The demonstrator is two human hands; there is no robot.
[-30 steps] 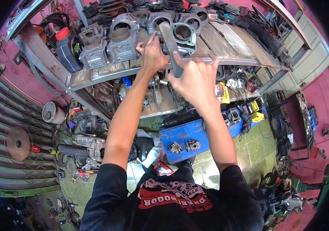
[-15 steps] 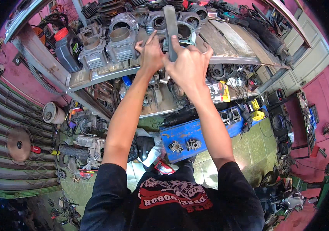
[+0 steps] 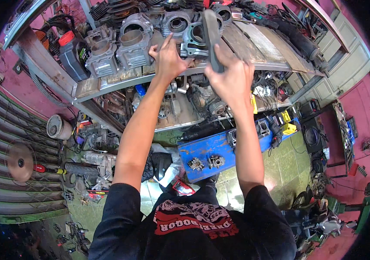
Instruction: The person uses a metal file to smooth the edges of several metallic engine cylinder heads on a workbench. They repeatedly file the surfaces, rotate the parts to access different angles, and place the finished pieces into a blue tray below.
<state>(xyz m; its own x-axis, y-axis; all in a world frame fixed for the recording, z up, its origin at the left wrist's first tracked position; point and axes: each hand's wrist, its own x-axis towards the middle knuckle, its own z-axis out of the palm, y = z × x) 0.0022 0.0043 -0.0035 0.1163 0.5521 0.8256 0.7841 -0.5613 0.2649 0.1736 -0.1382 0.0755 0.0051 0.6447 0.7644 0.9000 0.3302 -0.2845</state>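
Your right hand (image 3: 232,80) is wrapped around a long grey metal bar (image 3: 211,39) standing above the metal shelf (image 3: 258,65), its lower end hidden in your fist; your left hand (image 3: 169,60), fingers spread, rests on a grey ribbed engine cylinder (image 3: 193,41) on that shelf. Whether the bar touches the cylinder is hard to make out.

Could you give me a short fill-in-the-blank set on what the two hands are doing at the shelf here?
1. The right hand grips a long grey ____ part, held upright.
2. The left hand rests on the top shelf beside a ____ engine cylinder.
3. The dark oil bottle on that shelf has a ____ cap.
4. Below the shelves stands a ____ workbench.

Missing words: metal; grey; red; blue
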